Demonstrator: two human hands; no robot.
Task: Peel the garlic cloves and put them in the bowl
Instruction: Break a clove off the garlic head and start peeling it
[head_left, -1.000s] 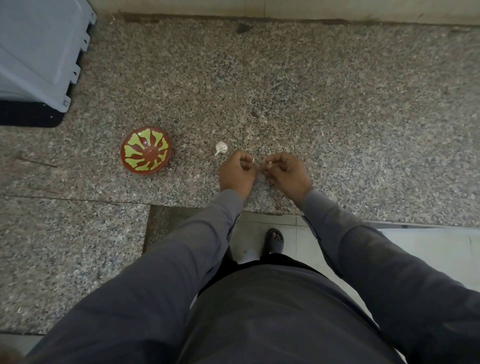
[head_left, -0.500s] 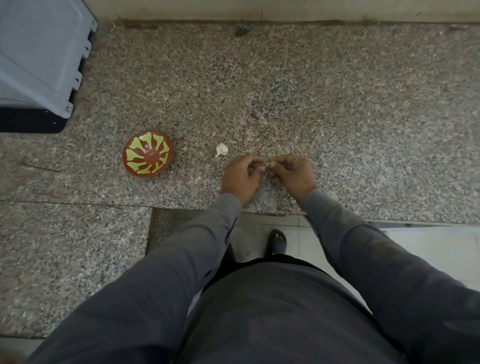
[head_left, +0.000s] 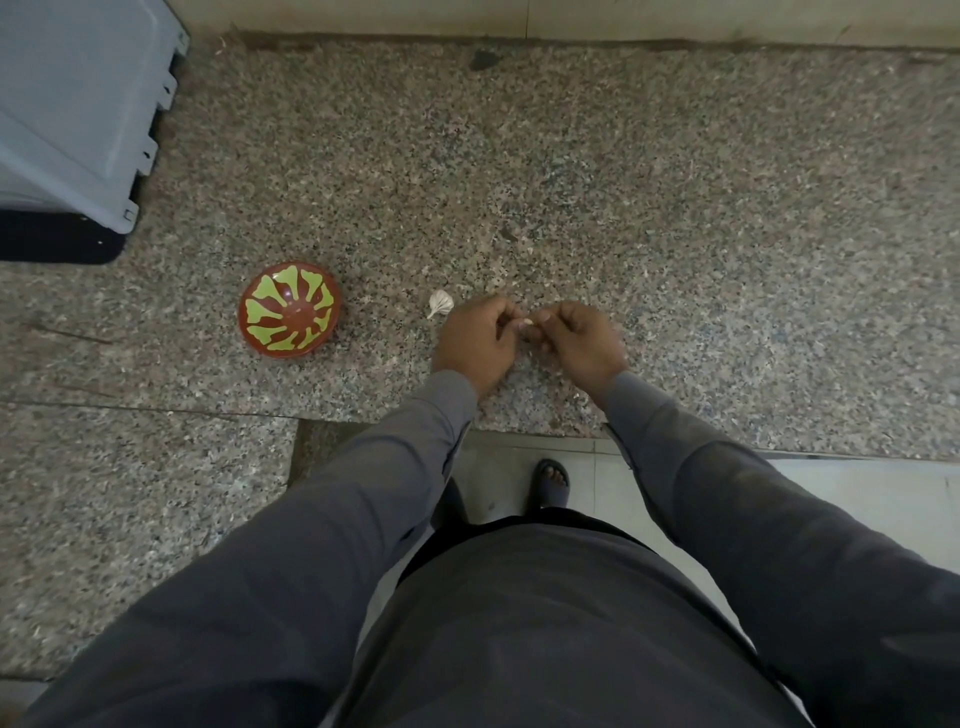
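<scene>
A small pale garlic clove (head_left: 526, 325) is pinched between the fingertips of my left hand (head_left: 475, 345) and my right hand (head_left: 584, 343), just above the granite counter (head_left: 675, 218). Most of the clove is hidden by my fingers. A white garlic bulb (head_left: 440, 302) lies on the counter, just left of my left hand. The red bowl with a green leaf pattern (head_left: 289, 317) stands further left, apart from both hands; I see nothing inside it.
A grey plastic crate (head_left: 78, 114) sits at the back left corner over a dark base. The counter's front edge runs below my wrists, with floor tiles and a sandalled foot (head_left: 552, 483) beneath. A wall borders the far side.
My hands have drawn together from slightly apart, both fingertips now meeting on the clove. The bulb and the bowl have stayed put.
</scene>
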